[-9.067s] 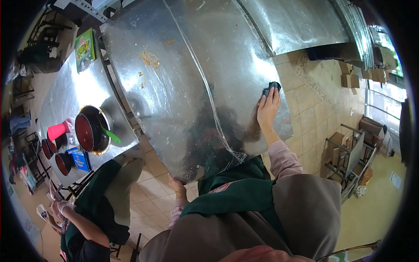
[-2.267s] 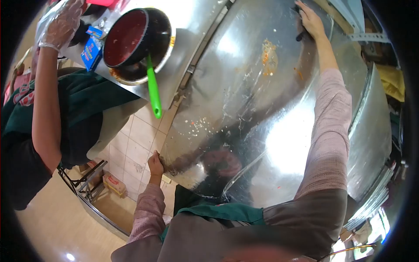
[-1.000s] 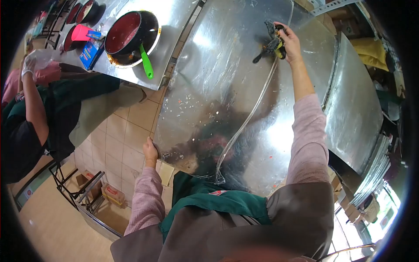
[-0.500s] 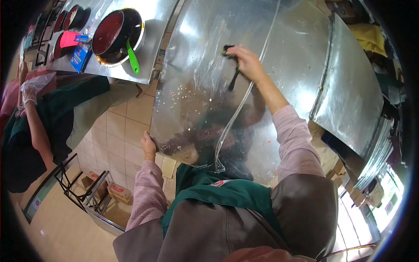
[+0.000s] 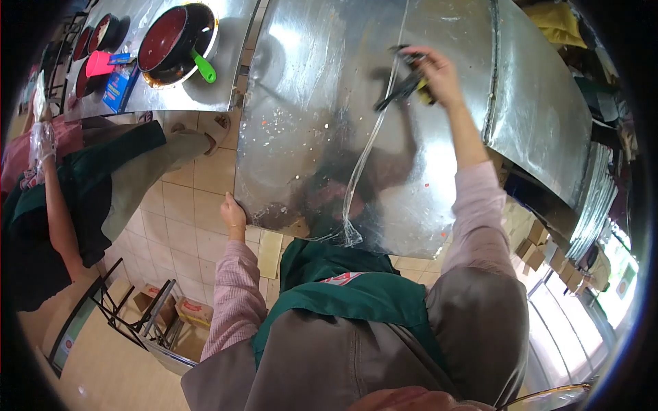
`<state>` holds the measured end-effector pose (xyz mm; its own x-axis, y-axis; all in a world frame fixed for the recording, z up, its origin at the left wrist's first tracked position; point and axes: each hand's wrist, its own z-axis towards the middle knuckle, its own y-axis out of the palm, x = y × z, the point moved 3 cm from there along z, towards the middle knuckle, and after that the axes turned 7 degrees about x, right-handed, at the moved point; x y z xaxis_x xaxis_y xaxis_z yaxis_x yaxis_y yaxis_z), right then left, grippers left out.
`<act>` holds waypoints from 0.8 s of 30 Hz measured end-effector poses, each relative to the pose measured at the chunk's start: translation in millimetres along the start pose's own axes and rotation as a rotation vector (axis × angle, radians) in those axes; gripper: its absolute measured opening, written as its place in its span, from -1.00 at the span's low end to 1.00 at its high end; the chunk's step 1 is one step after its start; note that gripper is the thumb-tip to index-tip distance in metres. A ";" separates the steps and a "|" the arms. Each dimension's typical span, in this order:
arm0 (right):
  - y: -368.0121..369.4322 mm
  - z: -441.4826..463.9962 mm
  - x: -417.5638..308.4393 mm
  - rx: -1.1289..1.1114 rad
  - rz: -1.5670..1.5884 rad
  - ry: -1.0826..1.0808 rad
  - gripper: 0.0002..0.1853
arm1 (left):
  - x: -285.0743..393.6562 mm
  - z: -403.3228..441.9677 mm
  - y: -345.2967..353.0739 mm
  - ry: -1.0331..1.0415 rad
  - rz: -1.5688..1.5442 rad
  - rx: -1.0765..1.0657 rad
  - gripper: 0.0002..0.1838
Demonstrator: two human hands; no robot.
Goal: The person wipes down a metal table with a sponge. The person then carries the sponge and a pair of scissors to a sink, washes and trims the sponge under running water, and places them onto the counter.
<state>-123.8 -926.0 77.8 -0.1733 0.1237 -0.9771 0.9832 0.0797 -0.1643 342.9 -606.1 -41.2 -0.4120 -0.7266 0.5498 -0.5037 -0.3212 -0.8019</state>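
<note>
My right hand (image 5: 439,74) is closed on a dark cloth (image 5: 403,89) with a yellow patch, held over the metal table (image 5: 288,157). A black strip of it hangs to the left, across the clear plastic seam (image 5: 370,147) that runs down the tabletop. My left hand (image 5: 234,214) is at the table's near left corner, its fingers curled against the edge. White crumbs and small red bits lie on the left part of the tabletop, and a few red specks on the right.
On a second metal table (image 5: 229,61) at upper left are a black pan (image 5: 163,40) with a green handle, a pink cup (image 5: 100,63), a blue box (image 5: 120,89) and dark bowls. A co-worker (image 5: 62,212) with gloved hands stands at left. Cardboard boxes (image 5: 195,309) lie at lower left.
My right hand has swept the cloth left and nearer, then back right, and it now appears raised off the tabletop. My left hand stays at the corner. The view has shifted slightly.
</note>
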 end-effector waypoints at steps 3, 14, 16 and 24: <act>-54.8 49.3 19.5 0.099 -0.070 -0.078 -0.69 | 6.0 -1.1 0.6 0.003 -0.020 -0.001 -0.47; -12.1 -41.0 75.3 -0.042 -0.410 -0.411 -0.63 | 15.5 -6.8 -2.1 0.025 -0.026 0.079 -0.45; 3.2 -88.4 69.8 -0.049 -0.368 -0.412 -0.66 | -5.3 4.2 6.1 0.047 -0.068 0.057 -0.46; 9.9 -216.1 64.0 -0.110 -0.228 -0.132 -0.65 | -1.7 3.1 4.1 0.142 0.140 0.008 -0.44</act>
<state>-137.6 -703.5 42.9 -0.3734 -0.0389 -0.9269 0.9062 0.1986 -0.3734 343.9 -608.1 -46.1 -0.5811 -0.6717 0.4596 -0.4277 -0.2284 -0.8746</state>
